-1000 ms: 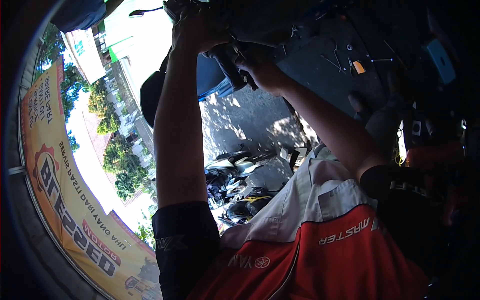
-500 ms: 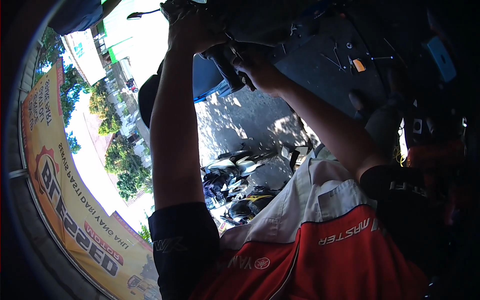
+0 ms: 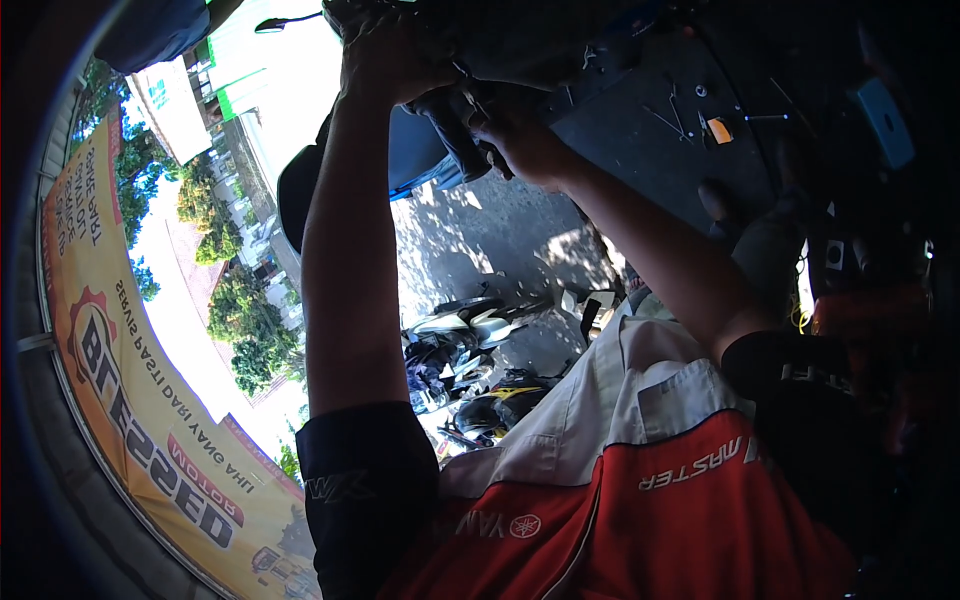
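My right hand (image 3: 528, 150) is closed round a slim, dark hand tool (image 3: 474, 98); its end pokes out below the fingers, and the exact kind is too dark to tell. The tool's upper end reaches up against a dark vehicle part (image 3: 510, 45) at the top of the view. To the left, my left hand (image 3: 388, 62) is raised against the same dark mass. Shadow hides its fingers and whatever they touch. Just below the hands hangs a dark, tube-like piece (image 3: 455, 140) beside a blue panel (image 3: 415, 150).
Several thin metal tools (image 3: 668, 118), an orange item (image 3: 719, 130) and a light blue case (image 3: 885, 122) lie on the dark floor at right. Parked motorcycles (image 3: 470, 335) stand beyond my shirt. A yellow banner (image 3: 150, 400) runs along the left. A mirror (image 3: 285, 23) sticks out at upper left.
Both hands keep nearly the same place and hold. The view has shifted very slightly.
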`<state>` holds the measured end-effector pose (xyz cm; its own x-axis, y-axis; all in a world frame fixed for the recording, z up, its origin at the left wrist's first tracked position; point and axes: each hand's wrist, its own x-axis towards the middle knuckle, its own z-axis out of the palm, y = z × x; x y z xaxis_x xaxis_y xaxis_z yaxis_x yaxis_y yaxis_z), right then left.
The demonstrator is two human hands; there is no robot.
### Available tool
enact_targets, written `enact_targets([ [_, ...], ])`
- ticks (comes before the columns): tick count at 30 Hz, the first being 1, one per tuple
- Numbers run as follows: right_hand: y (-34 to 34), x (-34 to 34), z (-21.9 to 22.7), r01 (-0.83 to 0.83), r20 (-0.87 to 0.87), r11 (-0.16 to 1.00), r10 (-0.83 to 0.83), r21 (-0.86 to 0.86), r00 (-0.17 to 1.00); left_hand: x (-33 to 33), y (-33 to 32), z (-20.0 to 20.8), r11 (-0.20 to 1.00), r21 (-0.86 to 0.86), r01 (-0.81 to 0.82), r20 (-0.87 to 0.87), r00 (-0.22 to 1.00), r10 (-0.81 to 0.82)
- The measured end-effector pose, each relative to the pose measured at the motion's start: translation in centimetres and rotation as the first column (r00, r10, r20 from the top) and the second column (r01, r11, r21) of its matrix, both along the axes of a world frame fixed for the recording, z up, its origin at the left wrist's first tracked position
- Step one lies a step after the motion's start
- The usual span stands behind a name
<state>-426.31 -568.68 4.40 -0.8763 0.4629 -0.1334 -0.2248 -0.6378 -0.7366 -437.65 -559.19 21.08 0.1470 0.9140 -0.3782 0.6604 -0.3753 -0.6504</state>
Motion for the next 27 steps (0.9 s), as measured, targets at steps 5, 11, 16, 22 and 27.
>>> enact_targets([
  [5,0.4,0.5,0.6,-0.067,0.019,0.993,0.069,-0.095,0.997,-0.8,0.3,-0.1,0.985,-0.121,-0.122,-0.076,0.991,0.114],
  [11,-0.3,-0.1,-0.1,-0.054,0.013,0.997,0.055,-0.057,0.998,-3.2,-0.7,-1.1,0.96,-0.198,-0.196,0.139,0.964,0.225],
  [16,0.2,0.7,0.1,-0.056,0.006,0.996,0.057,-0.074,0.998,-2.4,-0.7,-0.7,0.972,-0.164,-0.166,0.127,0.974,0.188],
  [22,0.2,0.6,0.8,-0.071,-0.008,0.991,0.07,-0.118,0.997,-2.8,-0.9,-0.2,0.987,-0.109,-0.121,0.257,0.955,0.146],
  [27,-0.4,0.0,0.0,0.077,-0.015,0.995,-0.077,-0.056,0.997,-3.6,-0.6,-0.9,0.98,-0.174,-0.094,0.332,0.932,0.148],
])
